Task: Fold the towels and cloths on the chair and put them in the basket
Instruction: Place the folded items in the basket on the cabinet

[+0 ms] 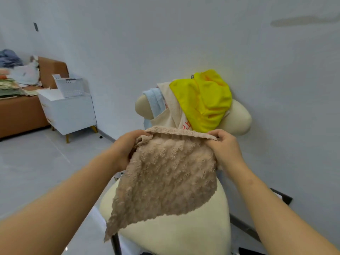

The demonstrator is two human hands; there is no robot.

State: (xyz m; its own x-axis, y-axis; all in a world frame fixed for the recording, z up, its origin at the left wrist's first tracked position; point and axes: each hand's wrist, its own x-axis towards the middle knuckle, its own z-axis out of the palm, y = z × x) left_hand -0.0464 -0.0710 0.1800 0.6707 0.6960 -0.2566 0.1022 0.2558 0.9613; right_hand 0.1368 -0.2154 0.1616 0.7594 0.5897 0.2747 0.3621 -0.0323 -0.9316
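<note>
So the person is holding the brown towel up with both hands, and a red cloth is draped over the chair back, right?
Not quite: the cloth draped over the chair back is yellow, not red, as the head view shows. The left hand and right hand do both hold the brown towel up.

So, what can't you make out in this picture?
Head view:
Inside of the white basket: hidden by its own wall.
Red print on the cream cloth: mostly covered by the yellow cloth and the tan towel.
Blue towel: largely behind the cream cloth.
Some fingers of the left hand and right hand: tucked behind the tan towel's top edge.
</note>
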